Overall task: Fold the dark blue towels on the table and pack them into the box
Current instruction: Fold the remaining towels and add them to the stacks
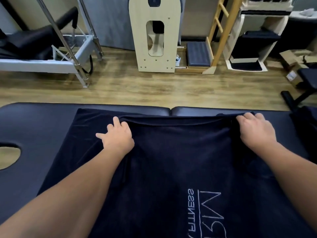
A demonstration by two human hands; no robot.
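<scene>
**Dark blue towel on padded surface, both hands at far edge**

Head view.
- Towel (180, 160): dark blue, spread over the black padded surface (34, 127), far part doubled over into a fold. Pale stitched lettering near the bottom, upside down to the camera: "FITNESS" legible beside larger angular letters that cannot be read for certain.
- Left hand (116, 136): grip on the fold's left corner, fingers curled into the cloth, thumb out.
- Right hand (255, 129): grip pinching the fold's right corner at the far edge.
- Surface: oval hole (8, 157) at left.
- Beyond, on the wood floor (120, 83): metal-framed exercise machine (65, 48), pale wooden stand (156, 35), wooden ladder (221, 31), cardboard boxes (291, 66) at right, label unreadable.
</scene>
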